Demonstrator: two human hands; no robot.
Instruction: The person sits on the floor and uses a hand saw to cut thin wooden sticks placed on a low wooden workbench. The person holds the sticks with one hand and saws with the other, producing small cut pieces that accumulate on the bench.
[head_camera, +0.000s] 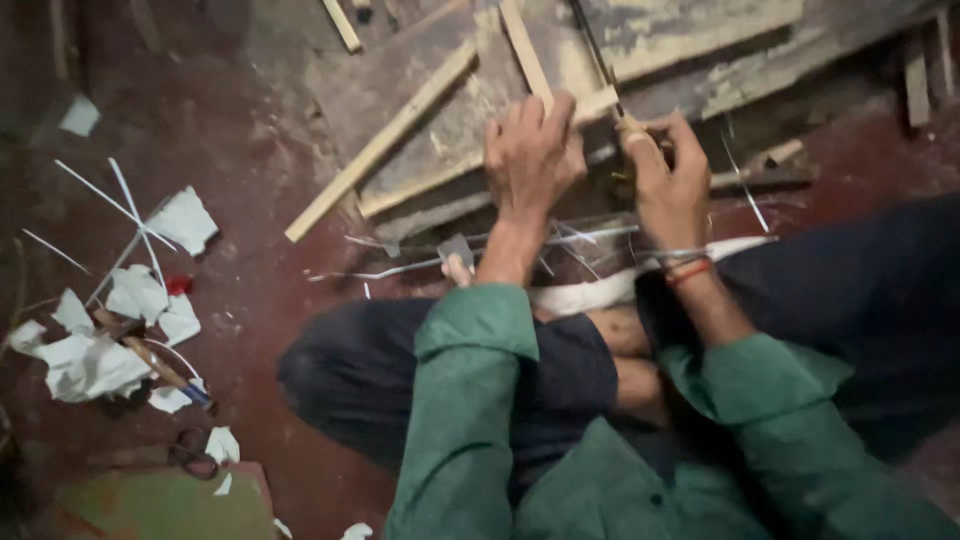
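I sit on a dark red floor in green sleeves and dark trousers. My left hand presses down on a pale wooden strip that lies across a worn board. My right hand, with a red thread at the wrist, grips a small pale-handled tool whose thin dark blade runs up and away from it. Both hands meet at the strip's near end. Thin pale slivers lie just below the hands.
A long wooden batten slants across the board. Torn white paper scraps and thin white sticks litter the floor at left, with a wooden-handled tool among them. A greenish flat piece lies at bottom left.
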